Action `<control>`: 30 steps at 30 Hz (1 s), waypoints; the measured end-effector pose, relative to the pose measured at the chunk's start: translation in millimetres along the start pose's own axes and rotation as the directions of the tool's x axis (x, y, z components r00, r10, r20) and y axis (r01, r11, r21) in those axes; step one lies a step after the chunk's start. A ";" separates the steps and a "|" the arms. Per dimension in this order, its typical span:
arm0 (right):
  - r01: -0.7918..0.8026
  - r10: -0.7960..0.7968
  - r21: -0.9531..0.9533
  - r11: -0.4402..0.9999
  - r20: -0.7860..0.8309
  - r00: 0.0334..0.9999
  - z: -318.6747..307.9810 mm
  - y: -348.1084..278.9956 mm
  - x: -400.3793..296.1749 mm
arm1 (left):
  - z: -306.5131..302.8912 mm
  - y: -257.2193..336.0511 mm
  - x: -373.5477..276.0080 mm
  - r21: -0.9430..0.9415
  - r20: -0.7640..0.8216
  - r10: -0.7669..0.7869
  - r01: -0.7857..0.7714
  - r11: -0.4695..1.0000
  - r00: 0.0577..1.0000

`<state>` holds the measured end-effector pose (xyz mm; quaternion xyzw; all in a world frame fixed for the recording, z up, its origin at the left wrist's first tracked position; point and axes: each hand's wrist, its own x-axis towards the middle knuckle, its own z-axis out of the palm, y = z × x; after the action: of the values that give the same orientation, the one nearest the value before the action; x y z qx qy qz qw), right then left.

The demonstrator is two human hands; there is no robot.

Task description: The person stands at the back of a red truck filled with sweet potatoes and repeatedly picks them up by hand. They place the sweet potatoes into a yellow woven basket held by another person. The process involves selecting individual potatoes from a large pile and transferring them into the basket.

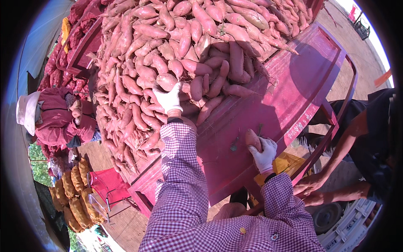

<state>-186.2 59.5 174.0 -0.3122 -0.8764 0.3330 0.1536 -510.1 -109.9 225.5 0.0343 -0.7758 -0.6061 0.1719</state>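
Note:
A large heap of sweet potatoes (151, 74) lies on a red metal trailer bed (245, 113). My left hand (170, 96), in a white glove, reaches into the heap with fingers and thumb spread around the near end of a rounded sweet potato (166, 82); whether it grips it cannot be told. My right hand (263, 153), gloved too, holds a small sweet potato (253, 140) above the lowered red side panel. A few green leaf scraps (233, 147) lie on the metal to the left of that hand.
At the left, a person in a white hat (63, 116) bends beside red mesh sacks (78, 12). Filled orange sacks (77, 197) and a red folding chair (108, 186) stand lower left. Another person's forearms (333, 192) are close on the right, beyond the trailer's curved rail (352, 82). A white crate (349, 226) is lower right.

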 end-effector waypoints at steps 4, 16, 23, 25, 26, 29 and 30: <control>0.002 -0.002 0.019 1.000 -0.008 1.000 3.5 -1.8 -4.6 | -56.7 13.8 -11.2 -0.262 0.047 0.100 -0.085 0.961 0.994; -0.185 0.036 0.465 0.866 0.311 0.950 -32.1 25.3 0.6 | -104.6 92.0 -217.9 -0.374 0.913 -0.132 0.922 0.102 0.385; -0.550 0.394 0.824 -0.134 0.554 0.733 -166.2 139.7 -155.2 | -64.1 113.1 -406.9 0.505 0.857 -0.215 0.846 0.171 -0.468; -0.621 0.609 0.782 -0.050 0.517 0.602 -177.3 173.2 -187.9 | -46.1 108.4 -445.0 0.572 0.811 -0.363 0.750 0.333 -0.458; -0.653 0.676 0.752 -0.086 0.526 0.517 -184.2 176.2 -194.7 | -37.5 103.1 -456.7 0.655 0.746 -0.397 0.697 0.292 -0.535; -0.708 0.681 0.703 -0.074 0.554 0.479 -166.1 206.5 -205.3 | -21.1 40.8 -499.5 0.712 0.695 -0.498 0.594 0.375 -0.519; -0.684 0.662 0.716 -0.141 0.582 0.473 -161.3 222.7 -208.8 | -12.2 46.8 -510.1 0.728 0.671 -0.549 0.585 0.358 -0.499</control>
<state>148.1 132.4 127.8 -0.5661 -0.2313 0.7857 0.0938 -20.4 24.6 157.7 0.0576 -0.4730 -0.4339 -0.7646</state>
